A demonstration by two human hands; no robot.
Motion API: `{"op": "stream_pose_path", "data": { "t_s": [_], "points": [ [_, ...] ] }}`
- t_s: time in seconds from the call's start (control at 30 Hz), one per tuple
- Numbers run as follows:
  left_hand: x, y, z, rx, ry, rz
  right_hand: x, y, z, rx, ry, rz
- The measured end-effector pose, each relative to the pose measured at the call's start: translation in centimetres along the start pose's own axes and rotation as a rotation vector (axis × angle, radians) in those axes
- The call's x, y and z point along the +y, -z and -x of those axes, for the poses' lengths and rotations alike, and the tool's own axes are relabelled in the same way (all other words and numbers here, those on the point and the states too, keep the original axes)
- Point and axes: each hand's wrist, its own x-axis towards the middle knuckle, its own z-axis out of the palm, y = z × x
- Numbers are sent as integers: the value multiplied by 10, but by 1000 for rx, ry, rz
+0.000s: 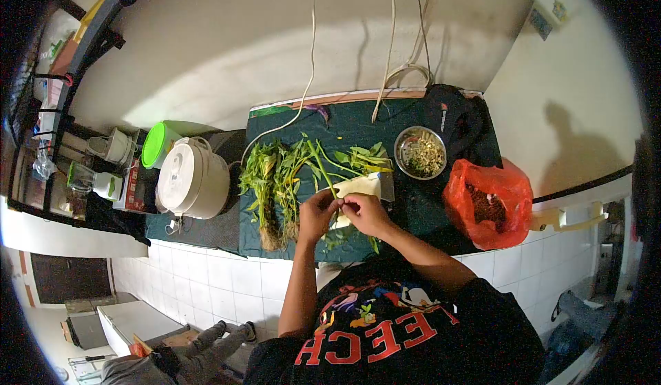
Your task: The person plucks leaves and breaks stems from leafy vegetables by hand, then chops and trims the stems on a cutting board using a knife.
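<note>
Person at surface [365, 133]. L. hand [317, 216] & R. hand [365, 213], nr.-L. of bowl [398, 149]: fingers of both nearly closed, pinching lower end of green stem [323, 171], also L. of bowl, tilted w/ upper end leaning L. Loose leaves [368, 159] just L. of bowl; rooted bunches [265, 175] farther L.; rice cooker [196, 178] farthest L.; red bag [506, 230] nr.-R. of bowl. Bowl contains chopped pcs. [421, 159].

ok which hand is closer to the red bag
Right. The right hand is apart from the red bag, on its left side; the left hand is farther left.
</note>
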Motion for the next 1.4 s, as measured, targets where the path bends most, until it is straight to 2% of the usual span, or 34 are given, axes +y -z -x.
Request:
{"op": "stream_pose_path", "data": {
  "t_s": [0.07, 0.17, 0.23, 0.3, 0.37, 0.43, 0.5, 0.57, 0.6, 0.63, 0.7, 0.77, 0.83, 0.97, 1.07, 1.27, 1.33, 1.4],
  "points": [
    [2, -2, 2, -20, 34, -98, 1, 3, 0, -9, 62, 36],
    [-2, -6, 6, 65, 26, -91, 14, 1, 2, -91, -49, 96],
    [-6, 0, 6, 55, 85, -110, 33, -1, 0, 3, 18, 148],
    [1, 8, 8, 63, 131, -54, 42, 6, -13, 150, -32, 97],
    [3, 14, 10, 62, 93, -115, 9, 36, -35, 231, 124, 353],
    [2, 15, 11, 72, 81, 8, -6, 50, -56, 346, 207, 383],
    [1, 14, 9, 68, 78, 20, -14, 60, -73, 333, 209, 358],
    [0, 12, 9, 62, 76, 33, -12, 67, -85, 208, 271, 364],
    [1, 11, 10, 58, 77, 35, 5, 66, -90, 156, 342, 527],
    [1, 10, 10, 54, 77, 35, 5, 62, -86, 157, 345, 529],
    [-5, 8, 8, 59, 60, 94, 2, 46, -67, 97, 297, 658],
    [-5, 9, 8, 69, 50, 151, 15, 30, -52, -288, -47, 195],
    [0, 11, 11, 61, 36, 16, -7, 22, -34, -340, -48, 15],
    [-8, 6, 8, 53, 20, 29, 12, 4, -17, -230, -123, -19],
    [-16, -3, 5, 82, -18, 195, 8, 4, -10, -209, -180, -35],
    [-16, -9, 3, 117, -26, 256, 13, 2, -6, -98, -121, 33],
    [-13, -5, 4, 71, 18, 44, 3, 5, -7, -71, -104, 81],
    [-8, -4, 4, 49, 47, 7, -10, 7, -4, -62, -179, 102]
  ]
}}
